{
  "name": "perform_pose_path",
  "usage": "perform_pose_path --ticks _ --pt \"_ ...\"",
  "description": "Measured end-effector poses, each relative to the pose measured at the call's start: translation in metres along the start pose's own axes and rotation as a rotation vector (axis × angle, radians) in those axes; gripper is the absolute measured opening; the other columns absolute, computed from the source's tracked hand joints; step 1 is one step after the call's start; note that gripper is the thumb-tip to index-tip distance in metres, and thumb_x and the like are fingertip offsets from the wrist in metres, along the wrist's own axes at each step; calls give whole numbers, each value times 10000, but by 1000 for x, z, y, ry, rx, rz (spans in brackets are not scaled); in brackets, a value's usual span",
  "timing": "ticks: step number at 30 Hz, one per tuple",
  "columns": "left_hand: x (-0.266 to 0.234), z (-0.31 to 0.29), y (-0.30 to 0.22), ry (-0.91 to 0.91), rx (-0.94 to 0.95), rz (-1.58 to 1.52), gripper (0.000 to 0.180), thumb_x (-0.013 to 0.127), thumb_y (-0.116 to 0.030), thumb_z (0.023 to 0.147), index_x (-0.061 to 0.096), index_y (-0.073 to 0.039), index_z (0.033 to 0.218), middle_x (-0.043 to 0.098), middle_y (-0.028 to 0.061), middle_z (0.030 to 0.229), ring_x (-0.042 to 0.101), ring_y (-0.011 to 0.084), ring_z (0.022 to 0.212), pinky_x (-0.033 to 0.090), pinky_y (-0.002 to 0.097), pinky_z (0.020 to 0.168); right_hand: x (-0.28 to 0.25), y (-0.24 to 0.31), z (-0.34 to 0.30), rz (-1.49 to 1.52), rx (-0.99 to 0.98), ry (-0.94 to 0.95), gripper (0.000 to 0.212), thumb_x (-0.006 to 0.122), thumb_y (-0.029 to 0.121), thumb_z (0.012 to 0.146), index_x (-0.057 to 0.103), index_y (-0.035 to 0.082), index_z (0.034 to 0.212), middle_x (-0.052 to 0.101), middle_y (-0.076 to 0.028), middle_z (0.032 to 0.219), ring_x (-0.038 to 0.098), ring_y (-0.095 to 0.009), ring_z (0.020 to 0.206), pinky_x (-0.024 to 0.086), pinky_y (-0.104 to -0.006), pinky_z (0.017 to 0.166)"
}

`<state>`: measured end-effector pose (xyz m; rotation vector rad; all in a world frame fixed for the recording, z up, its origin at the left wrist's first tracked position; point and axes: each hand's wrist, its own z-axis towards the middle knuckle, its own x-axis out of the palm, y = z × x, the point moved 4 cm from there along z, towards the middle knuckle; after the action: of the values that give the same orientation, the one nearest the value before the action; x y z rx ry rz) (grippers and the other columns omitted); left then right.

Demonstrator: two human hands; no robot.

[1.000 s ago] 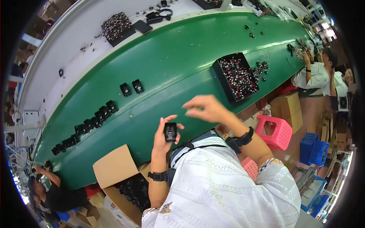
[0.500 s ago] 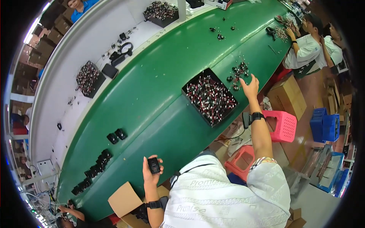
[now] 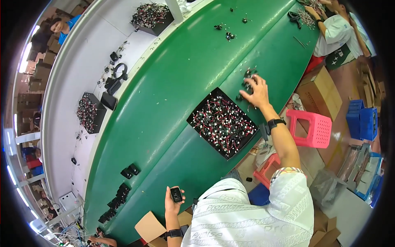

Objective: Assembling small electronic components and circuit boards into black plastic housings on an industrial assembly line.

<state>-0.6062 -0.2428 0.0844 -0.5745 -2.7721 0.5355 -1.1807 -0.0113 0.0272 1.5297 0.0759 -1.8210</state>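
My left hand (image 3: pixel 169 205) holds a small black plastic casing (image 3: pixel 176 194) with a rounded rectangular shape, fingers wrapped round its sides. My right hand (image 3: pixel 258 94) reaches over the green table with fingers spread and bent. Under and beside its fingertips lie small black parts with wires (image 3: pixel 249 74), partly hidden by the hand; whether the fingertips touch them I cannot tell. Left of that hand stands a black tray (image 3: pixel 236 152) full of red and black wired pieces with white ends.
Black casings (image 3: pixel 119 193) line the green table (image 3: pixel 164 123) at left, with a pair (image 3: pixel 130 171) beyond. More small parts (image 3: pixel 229 36) lie farther off. Pink stools (image 3: pixel 314 129), a carton (image 3: pixel 319 88) and an open box (image 3: pixel 149 227) stand by the table. Co-workers sit at the far right.
My right hand has moved over the small wired parts and now covers some of them. The left hand still holds the black casing. The whole view has shifted slightly.
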Motion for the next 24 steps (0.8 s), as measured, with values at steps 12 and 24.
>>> perform_pose_path --ticks 12,24 --pt "25 22 -26 -54 26 182 499 425 -548 1023 574 -83 1127 672 118 885 639 221 605 516 310 487 5 -30 58 1074 532 488 243 607 294 988 642 72 1080 693 -31 949 609 -81 742 466 -244 565" --pt "2 30 -10 -61 -9 128 546 454 -578 1003 565 -62 1140 673 115 893 656 209 620 530 300 494 -22 -15 49 1655 748 690 708 353 618 1018 433 89 1482 615 -158 1335 664 -257 1043 560 -370 817"
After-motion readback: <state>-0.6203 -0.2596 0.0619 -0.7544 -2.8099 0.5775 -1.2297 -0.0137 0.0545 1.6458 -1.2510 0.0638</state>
